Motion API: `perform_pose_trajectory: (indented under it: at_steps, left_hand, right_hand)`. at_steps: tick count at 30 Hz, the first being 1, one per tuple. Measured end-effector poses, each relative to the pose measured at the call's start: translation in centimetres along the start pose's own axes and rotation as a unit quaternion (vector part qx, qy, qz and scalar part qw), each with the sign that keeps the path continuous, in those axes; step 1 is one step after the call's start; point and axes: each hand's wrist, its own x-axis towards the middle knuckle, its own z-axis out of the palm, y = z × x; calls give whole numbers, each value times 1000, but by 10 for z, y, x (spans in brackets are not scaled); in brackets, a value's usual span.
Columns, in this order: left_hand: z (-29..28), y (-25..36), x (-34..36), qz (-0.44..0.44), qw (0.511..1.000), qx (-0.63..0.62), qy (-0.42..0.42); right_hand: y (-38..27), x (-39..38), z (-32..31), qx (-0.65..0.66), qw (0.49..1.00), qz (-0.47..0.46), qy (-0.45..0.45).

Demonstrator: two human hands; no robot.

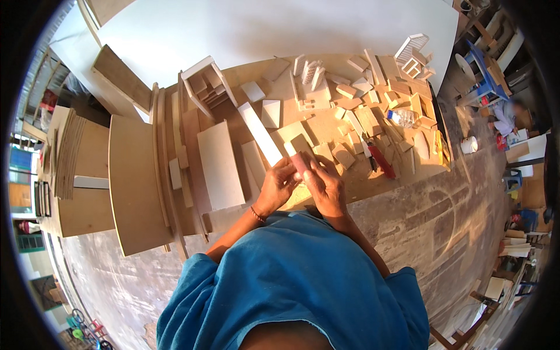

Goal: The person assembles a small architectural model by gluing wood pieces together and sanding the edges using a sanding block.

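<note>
My left hand [280, 184] and my right hand [328, 188] meet over the near edge of the workbench, fingers closed together. Between their fingertips is a small reddish-brown piece [299, 163], flat-looking like folded sandpaper; its exact kind is hard to make out. It lies against the near end of a pale wooden block [301, 144], and the fingers hide where the two meet. Just left of my left hand, a long white strip [259, 134] slants across the bench. Several small wood blocks [343, 156] lie close to my right hand.
Red-handled pliers [382, 162], a clear plastic bottle [403, 118] and a yellow tool [441, 150] lie on the bench's right side. A small open wooden cabinet [208, 87] stands at the back left. Large plywood panels [139, 184] lean at left; a white pot [468, 144] sits on the floor.
</note>
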Motion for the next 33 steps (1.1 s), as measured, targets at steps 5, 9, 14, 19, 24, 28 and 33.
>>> perform_pose_trajectory:
  at_steps: [5,9,14,19,24,28,33]
  left_hand:
    - [1,3,-2,-24,999,14,-27]
    - [-5,-5,0,1,1000,20,5]
    - [5,5,-2,-8,999,35,8]
    - [-3,-4,2,-1,999,28,27]
    - [3,8,-4,5,999,50,-2]
    - [-8,-12,-1,-1,995,89,39]
    - [2,10,-4,8,997,74,9]
  right_hand:
    - [4,6,-1,-29,1000,-9,7]
    - [-6,1,4,0,1000,-13,-16]
    - [7,8,3,-16,999,49,0]
    - [1,3,6,-10,999,-43,-18]
    - [18,10,4,-8,997,67,-26]
    - [-1,-2,8,4,1000,-20,-22]
    - [17,12,5,13,996,82,-30]
